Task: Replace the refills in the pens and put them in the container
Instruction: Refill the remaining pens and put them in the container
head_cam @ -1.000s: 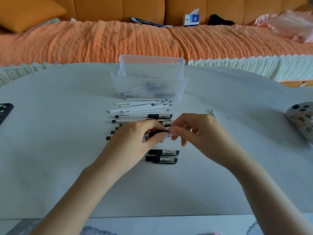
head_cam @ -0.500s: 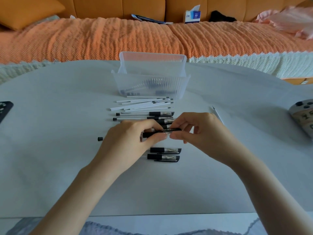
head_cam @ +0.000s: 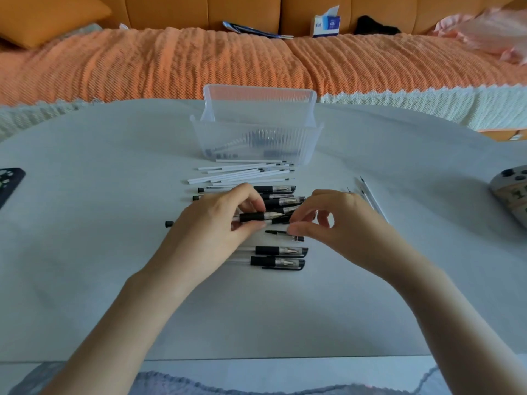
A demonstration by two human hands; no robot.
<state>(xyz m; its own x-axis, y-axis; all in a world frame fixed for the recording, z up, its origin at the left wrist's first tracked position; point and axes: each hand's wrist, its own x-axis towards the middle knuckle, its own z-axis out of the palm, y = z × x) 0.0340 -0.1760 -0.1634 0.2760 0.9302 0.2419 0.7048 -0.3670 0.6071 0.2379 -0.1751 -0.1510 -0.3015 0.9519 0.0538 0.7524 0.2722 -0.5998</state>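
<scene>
An orange sofa point(head_cam: 199, 61) runs behind the pale desk point(head_cam: 85, 252), where the clear ribbed container point(head_cam: 256, 143) stands at the far middle with the white refills point(head_cam: 242, 171) fanned just before it. Your left hand point(head_cam: 211, 232) grips an uncapped pen point(head_cam: 253, 216), tip pointing right, above the row of capped pens point(head_cam: 281, 250), while your right hand point(head_cam: 342, 223) pinches the cap point(head_cam: 275, 232) between thumb and forefinger. The pen should be light and stiff, its clear barrel likely slippery, so hold it by the black rubber sleeve when unscrewing the tip; the refills look thin and easily bent.
</scene>
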